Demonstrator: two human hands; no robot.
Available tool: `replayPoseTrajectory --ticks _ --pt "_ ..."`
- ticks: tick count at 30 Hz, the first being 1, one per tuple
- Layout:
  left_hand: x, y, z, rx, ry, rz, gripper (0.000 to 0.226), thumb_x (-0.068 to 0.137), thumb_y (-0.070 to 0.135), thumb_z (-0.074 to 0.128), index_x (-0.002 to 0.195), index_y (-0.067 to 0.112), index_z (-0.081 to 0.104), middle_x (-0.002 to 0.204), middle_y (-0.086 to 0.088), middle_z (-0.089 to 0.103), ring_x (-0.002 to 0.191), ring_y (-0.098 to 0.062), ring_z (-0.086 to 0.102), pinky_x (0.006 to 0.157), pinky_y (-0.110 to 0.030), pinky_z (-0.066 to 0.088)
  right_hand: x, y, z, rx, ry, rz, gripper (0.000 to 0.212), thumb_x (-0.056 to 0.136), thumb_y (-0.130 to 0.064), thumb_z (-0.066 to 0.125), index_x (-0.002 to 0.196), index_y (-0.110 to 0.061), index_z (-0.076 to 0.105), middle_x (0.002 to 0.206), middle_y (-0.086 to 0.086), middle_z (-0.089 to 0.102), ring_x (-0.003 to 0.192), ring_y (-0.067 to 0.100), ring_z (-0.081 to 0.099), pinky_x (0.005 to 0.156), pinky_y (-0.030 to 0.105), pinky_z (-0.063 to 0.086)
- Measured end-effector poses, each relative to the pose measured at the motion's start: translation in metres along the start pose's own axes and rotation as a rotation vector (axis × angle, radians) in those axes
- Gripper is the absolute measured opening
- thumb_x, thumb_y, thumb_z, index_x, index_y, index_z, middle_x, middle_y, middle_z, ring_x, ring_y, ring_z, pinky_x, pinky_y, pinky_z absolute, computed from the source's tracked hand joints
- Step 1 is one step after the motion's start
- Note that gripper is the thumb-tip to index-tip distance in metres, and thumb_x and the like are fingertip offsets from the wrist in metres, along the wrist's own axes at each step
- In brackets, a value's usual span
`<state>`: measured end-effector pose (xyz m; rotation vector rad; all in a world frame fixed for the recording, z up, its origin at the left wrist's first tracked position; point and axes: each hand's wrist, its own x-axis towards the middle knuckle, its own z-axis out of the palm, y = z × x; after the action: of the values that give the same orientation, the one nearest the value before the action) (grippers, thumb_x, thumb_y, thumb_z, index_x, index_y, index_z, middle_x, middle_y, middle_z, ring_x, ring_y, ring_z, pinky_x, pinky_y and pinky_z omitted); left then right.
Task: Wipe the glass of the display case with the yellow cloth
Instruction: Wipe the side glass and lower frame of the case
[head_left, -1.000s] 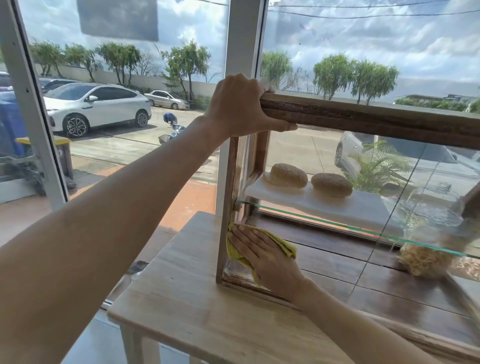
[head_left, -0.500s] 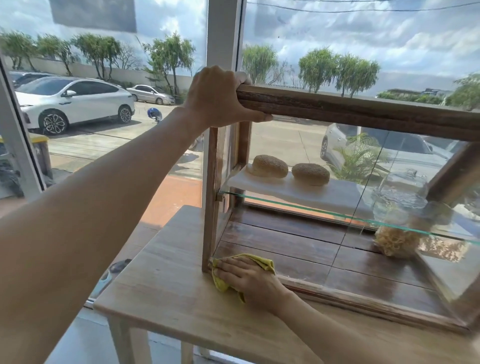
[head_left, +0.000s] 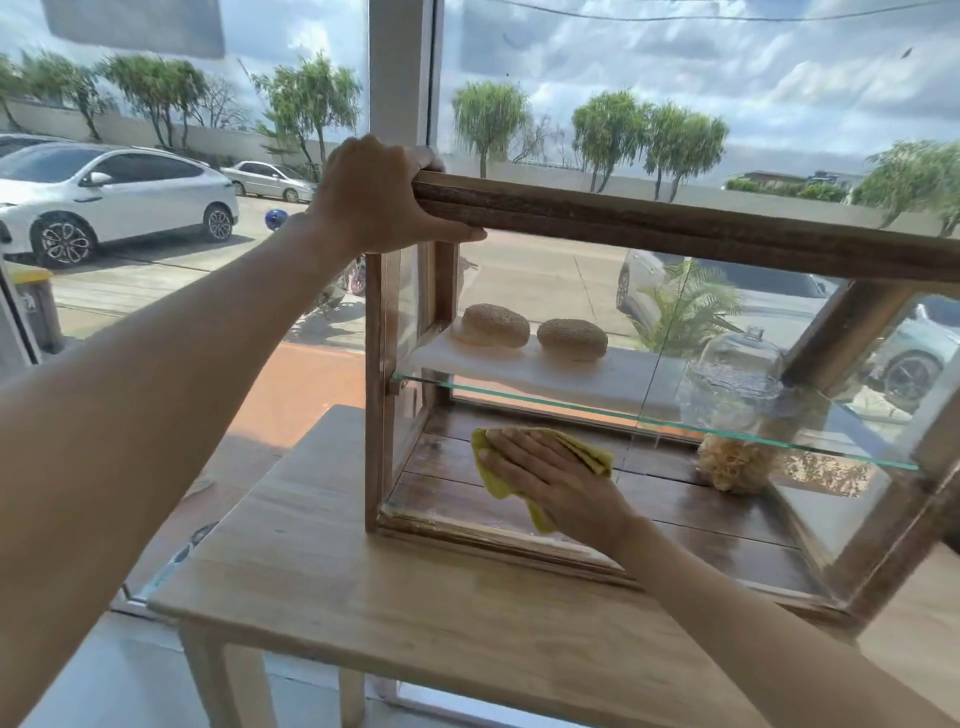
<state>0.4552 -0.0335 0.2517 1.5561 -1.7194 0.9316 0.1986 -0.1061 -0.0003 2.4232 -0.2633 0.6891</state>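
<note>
A wooden-framed display case (head_left: 675, 223) with glass panes stands on a light wooden table (head_left: 363, 597). My left hand (head_left: 374, 195) grips the top left corner of its frame. My right hand (head_left: 550, 480) lies flat on the yellow cloth (head_left: 589, 452), pressing it against the lower part of the front glass, a little right of the left post. The cloth shows around my fingers and under my palm.
Inside the case, two seeded buns (head_left: 530, 332) sit on a white board above a glass shelf (head_left: 649, 418); a glass dome (head_left: 737, 374) and a pale bundle (head_left: 732, 462) are at the right. Behind is a large window with a white post (head_left: 400, 67); the table's left edge is near.
My right hand slid the cloth down to the case's bottom left corner, then right and up along the front glass. My left hand kept its grip on the top corner.
</note>
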Motion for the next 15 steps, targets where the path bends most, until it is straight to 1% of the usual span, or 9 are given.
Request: replayPoseTrajectory --ticks 2,6,9,12,13,15 --pt "0.000 0.001 0.000 -0.003 -0.014 -0.003 0.095 0.053 0.091 0.040 0.106 0.018 0.069 0.079 -0.004 0.073 0.070 -0.022 0.068 0.077 -0.035 0.055 -0.011 -0.009 0.010 0.039 -0.051 0.004 0.062 0.084 -0.001 0.037 0.146 -0.013 0.034 0.151 0.003 0.033 0.146 0.013 0.006 0.120 0.029 0.007" --pt "0.000 0.000 0.002 0.029 -0.019 -0.008 0.094 0.053 0.091 0.041 0.105 0.017 0.068 0.077 -0.005 0.073 0.069 -0.023 0.067 0.076 -0.034 0.055 -0.035 -0.028 0.035 0.097 -0.195 -0.065 0.058 0.088 -0.007 0.036 0.145 -0.013 0.036 0.152 0.003 0.033 0.146 0.014 0.012 0.119 0.030 0.013" --pt "0.000 0.000 0.002 0.028 -0.010 -0.004 0.096 0.053 0.091 0.040 0.105 0.015 0.069 0.077 -0.006 0.073 0.069 -0.024 0.067 0.076 -0.036 0.056 -0.046 -0.039 0.044 0.161 -0.250 -0.062 0.054 0.091 -0.006 0.036 0.145 -0.014 0.038 0.152 0.002 0.034 0.145 0.013 0.014 0.118 0.029 0.017" --pt "0.000 0.002 0.001 0.019 -0.020 -0.018 0.098 0.052 0.092 0.039 0.106 0.016 0.068 0.078 -0.006 0.073 0.070 -0.024 0.068 0.077 -0.037 0.056 -0.049 -0.047 0.038 0.241 -0.208 -0.006 0.049 0.091 -0.007 0.037 0.137 -0.015 0.050 0.145 0.003 0.045 0.140 0.014 0.030 0.110 0.032 0.035" --pt "0.000 0.002 0.001 0.018 -0.024 -0.023 0.099 0.051 0.093 0.039 0.107 0.016 0.068 0.078 -0.006 0.073 0.070 -0.024 0.068 0.077 -0.037 0.056 -0.051 -0.050 0.035 0.260 -0.177 0.018 0.047 0.091 -0.007 0.039 0.136 -0.015 0.052 0.143 0.003 0.047 0.138 0.016 0.035 0.107 0.034 0.039" --pt "-0.001 0.002 0.001 0.006 -0.024 -0.025 0.103 0.048 0.096 0.035 0.107 0.017 0.068 0.078 -0.006 0.073 0.070 -0.024 0.068 0.078 -0.038 0.056 -0.054 -0.054 0.026 0.280 -0.083 0.087 0.045 0.092 -0.006 0.042 0.135 -0.014 0.052 0.143 0.004 0.047 0.137 0.018 0.037 0.104 0.037 0.043"
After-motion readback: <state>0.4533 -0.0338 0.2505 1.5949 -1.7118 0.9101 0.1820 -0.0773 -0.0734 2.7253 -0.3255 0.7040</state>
